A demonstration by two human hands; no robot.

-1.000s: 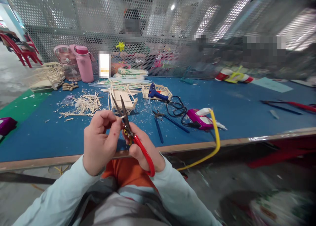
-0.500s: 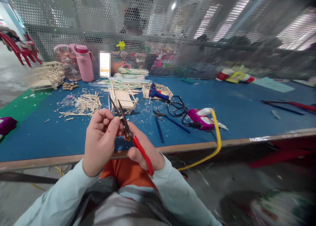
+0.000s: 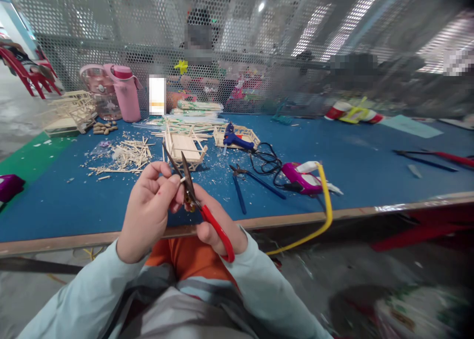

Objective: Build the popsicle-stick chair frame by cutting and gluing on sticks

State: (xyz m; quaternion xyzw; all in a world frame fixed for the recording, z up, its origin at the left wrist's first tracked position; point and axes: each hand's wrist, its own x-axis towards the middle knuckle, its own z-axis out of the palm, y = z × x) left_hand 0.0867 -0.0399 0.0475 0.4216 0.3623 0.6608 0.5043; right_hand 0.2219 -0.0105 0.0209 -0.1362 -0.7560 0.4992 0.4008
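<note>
My left hand (image 3: 150,206) pinches a small pale stick (image 3: 182,179) between thumb and fingers. Its end lies between the parted blades of the red-handled scissors (image 3: 218,230). My right hand (image 3: 217,218) is closed round the scissors, whose blades point up and away from me. Just beyond the blades stands a small wooden stick model (image 3: 185,149) on the blue table (image 3: 207,201). A heap of short cut sticks (image 3: 133,154) lies left of that model.
Blue-handled pliers (image 3: 240,191), a blue glue gun (image 3: 237,140) on a wooden frame, and a purple power socket (image 3: 301,178) lie to the right. Behind are a pink bottle (image 3: 128,97), stick bundles (image 3: 200,107) and a mesh screen (image 3: 148,28).
The scissor blades have parted slightly wider. My left hand has shifted a little left, and the scissor handle slightly right.
</note>
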